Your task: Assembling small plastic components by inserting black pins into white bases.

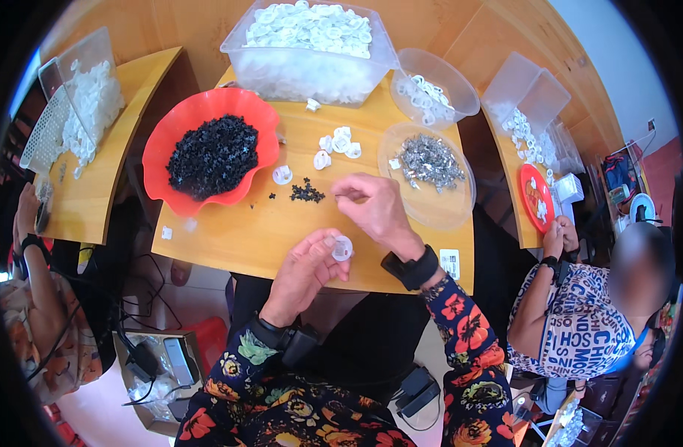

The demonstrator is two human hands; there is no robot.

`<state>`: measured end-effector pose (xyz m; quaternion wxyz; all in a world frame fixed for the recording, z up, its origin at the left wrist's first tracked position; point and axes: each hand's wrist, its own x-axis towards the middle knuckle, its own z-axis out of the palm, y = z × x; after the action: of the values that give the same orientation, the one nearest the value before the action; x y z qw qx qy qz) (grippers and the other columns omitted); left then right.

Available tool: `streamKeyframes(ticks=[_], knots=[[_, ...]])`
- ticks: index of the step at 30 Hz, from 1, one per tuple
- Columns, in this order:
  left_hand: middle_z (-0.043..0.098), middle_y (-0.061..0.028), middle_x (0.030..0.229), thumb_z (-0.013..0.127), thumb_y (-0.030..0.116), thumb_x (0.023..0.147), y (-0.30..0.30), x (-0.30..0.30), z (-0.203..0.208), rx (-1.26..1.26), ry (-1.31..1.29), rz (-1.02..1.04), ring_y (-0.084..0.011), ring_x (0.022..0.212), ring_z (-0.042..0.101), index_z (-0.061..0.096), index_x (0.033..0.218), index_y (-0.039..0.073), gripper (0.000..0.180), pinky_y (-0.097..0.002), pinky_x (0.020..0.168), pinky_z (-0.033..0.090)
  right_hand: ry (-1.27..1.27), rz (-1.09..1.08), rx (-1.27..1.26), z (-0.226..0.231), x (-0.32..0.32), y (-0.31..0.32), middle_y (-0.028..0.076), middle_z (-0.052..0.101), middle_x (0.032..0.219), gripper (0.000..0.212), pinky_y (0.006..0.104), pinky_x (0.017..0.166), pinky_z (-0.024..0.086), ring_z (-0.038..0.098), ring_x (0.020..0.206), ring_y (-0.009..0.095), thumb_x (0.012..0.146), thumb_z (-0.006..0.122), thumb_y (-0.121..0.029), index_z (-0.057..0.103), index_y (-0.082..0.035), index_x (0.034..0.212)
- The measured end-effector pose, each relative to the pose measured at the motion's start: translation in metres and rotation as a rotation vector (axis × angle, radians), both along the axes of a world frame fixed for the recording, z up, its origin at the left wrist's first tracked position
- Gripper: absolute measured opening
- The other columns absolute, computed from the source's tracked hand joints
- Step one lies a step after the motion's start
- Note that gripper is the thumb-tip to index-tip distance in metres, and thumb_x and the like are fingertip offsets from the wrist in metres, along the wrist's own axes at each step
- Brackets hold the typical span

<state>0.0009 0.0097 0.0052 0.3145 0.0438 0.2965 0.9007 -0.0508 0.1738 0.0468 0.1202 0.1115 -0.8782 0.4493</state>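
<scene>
My left hand [303, 274] is closed on a small round translucent plastic part [342, 248], held between thumb and fingers above the table's near edge. Just above and to the right, my right hand [377, 212] is bent in a pinch. Anything between its fingertips is too small to make out. Left of those fingertips lies a little heap of black pieces [307, 191]. Several white round parts [340, 141] sit behind the heap, and a single one [282, 175] rests beside the red bowl.
A red wavy-edged bowl [157, 141] holds black pieces. At the back stands a clear bin [312, 71] of white parts. To the right are a clear tub [461, 86] of white rings and a shallow dish [431, 212] of metal pieces. Other people work at both sides.
</scene>
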Motion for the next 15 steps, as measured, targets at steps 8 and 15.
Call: streamKeyframes(ticks=[8, 15], knots=[[0.06, -0.0075, 0.094, 0.047, 0.025, 0.099, -0.006, -0.003, -0.006, -0.01, 0.077, -0.023, -0.0136, 0.08, 0.059, 0.053, 0.113, 0.001, 0.028, -0.0279, 0.071, 0.05, -0.261, -0.014, -0.426, 0.016, 0.051, 0.006, 0.005, 0.069, 0.082, 0.01, 0.0249, 0.07, 0.052, 0.066, 0.076, 0.01, 0.082, 0.06, 0.0, 0.067, 0.0, 0.089], [0.06, -0.0076, 0.093, 0.045, 0.025, 0.1, -0.002, -0.004, -0.003, -0.028, 0.077, -0.042, -0.0144, 0.078, 0.059, 0.053, 0.113, -0.002, 0.031, -0.0267, 0.069, 0.05, -0.1, -0.005, -0.267, 0.011, 0.065, -0.004, 0.005, 0.069, 0.081, 0.012, 0.0266, 0.067, 0.049, 0.065, 0.073, 0.012, 0.079, 0.063, -0.003, 0.066, -0.004, 0.091]])
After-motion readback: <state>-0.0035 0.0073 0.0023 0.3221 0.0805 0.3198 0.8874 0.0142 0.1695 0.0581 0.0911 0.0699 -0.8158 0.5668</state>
